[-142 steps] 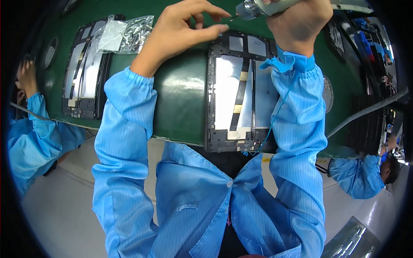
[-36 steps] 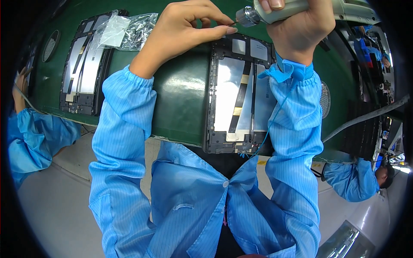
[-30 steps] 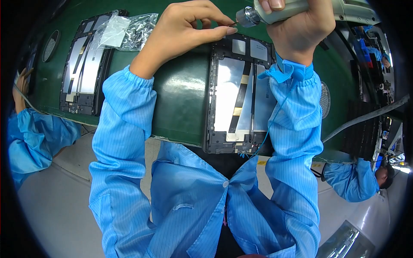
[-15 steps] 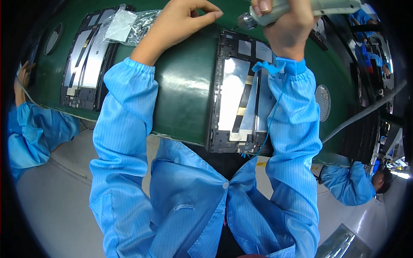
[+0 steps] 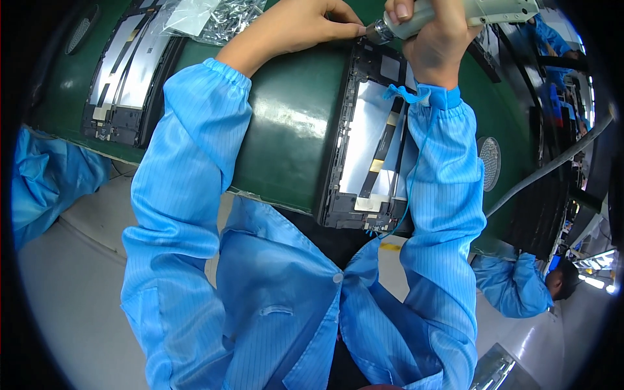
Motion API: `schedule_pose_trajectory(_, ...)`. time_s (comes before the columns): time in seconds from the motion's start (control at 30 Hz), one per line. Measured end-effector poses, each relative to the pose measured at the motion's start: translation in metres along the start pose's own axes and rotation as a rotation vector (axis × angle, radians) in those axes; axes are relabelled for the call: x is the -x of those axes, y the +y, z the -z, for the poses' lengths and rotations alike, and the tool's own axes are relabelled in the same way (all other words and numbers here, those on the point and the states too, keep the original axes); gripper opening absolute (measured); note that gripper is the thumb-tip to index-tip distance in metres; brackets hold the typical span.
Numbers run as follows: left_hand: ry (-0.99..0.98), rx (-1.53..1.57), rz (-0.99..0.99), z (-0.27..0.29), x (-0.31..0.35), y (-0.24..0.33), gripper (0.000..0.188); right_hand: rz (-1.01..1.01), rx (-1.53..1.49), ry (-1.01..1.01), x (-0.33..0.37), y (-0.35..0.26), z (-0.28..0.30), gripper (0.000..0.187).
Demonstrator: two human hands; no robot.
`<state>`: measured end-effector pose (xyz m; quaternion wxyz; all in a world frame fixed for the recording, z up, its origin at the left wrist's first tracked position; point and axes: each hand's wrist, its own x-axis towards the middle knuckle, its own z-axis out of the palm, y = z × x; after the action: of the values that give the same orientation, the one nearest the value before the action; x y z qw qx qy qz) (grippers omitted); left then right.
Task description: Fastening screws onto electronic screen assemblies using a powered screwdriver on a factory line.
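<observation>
1. Black-framed rectangular electronics panel (image 5: 367,140), lying flat on the glossy dark-green tabletop (image 5: 279,146) right in front of the person. Inside the frame it's smooth, mirror-bright silver sheet, crossed by a slanted matte-black ribbon cable (image 5: 385,146) with gold-tan patches. The shiny blue pinstriped right sleeve (image 5: 448,175) hides part of its right side.

2. Second black-framed silver panel (image 5: 127,75), off to the left on the same table. Looks like much the same build, flat strips running down the middle and all.

3. Pale grey-green powered screwdriver (image 5: 497,11), smooth rounded body with a shiny silver metal collar (image 5: 379,31). It's held sideways above the top end of the first panel; can't make out the bit.

4. Left hand (image 5: 305,29): thumb and index finger nearly together right at the screwdriver's nose. Can't tell if something tiny is pinched there.

5. Right hand (image 5: 439,49): fingers curled firmly around the screwdriver body.

6. Crinkly clear plastic bag (image 5: 227,26) full of small shiny bits, overlapping the second panel's upper corner.

7. Round grey mesh-textured disc (image 5: 489,162), just beside the right sleeve.

8. Soft blue wrist strap (image 5: 443,97) on the right wrist, with a thin blue cord (image 5: 422,140) trailing down.
</observation>
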<state>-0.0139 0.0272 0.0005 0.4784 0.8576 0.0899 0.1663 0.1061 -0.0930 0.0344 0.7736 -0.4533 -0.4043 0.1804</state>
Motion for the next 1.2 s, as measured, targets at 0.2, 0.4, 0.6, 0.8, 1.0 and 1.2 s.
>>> schedule_pose_trajectory(0.2, 0.013, 0.030, -0.016, -0.004, -0.001, -0.002, 0.022, -0.001, 0.012, 0.011, -0.001, 0.002, 0.003, 0.027)
schedule_pose_trajectory(0.4, 0.020, 0.022, -0.014, -0.005, 0.000, 0.000, 0.022, -0.006, 0.023, 0.030, -0.001, -0.001, 0.001, 0.027)
schedule_pose_trajectory(0.6, -0.002, 0.033, -0.015, -0.007, -0.002, -0.003, 0.022, 0.012, 0.043, 0.021, 0.000, -0.001, 0.002, 0.027)
schedule_pose_trajectory(0.8, -0.005, 0.009, -0.033, -0.010, -0.004, -0.003, 0.023, 0.009, 0.067, 0.019, 0.000, -0.002, 0.006, 0.027)
schedule_pose_trajectory(1.0, 0.000, 0.000, -0.003, -0.008, -0.002, 0.002, 0.023, 0.008, 0.093, -0.006, 0.002, -0.004, 0.002, 0.024)
schedule_pose_trajectory(1.2, -0.007, -0.009, -0.041, -0.011, -0.007, -0.005, 0.023, 0.015, 0.061, -0.080, 0.001, -0.002, 0.005, 0.011)
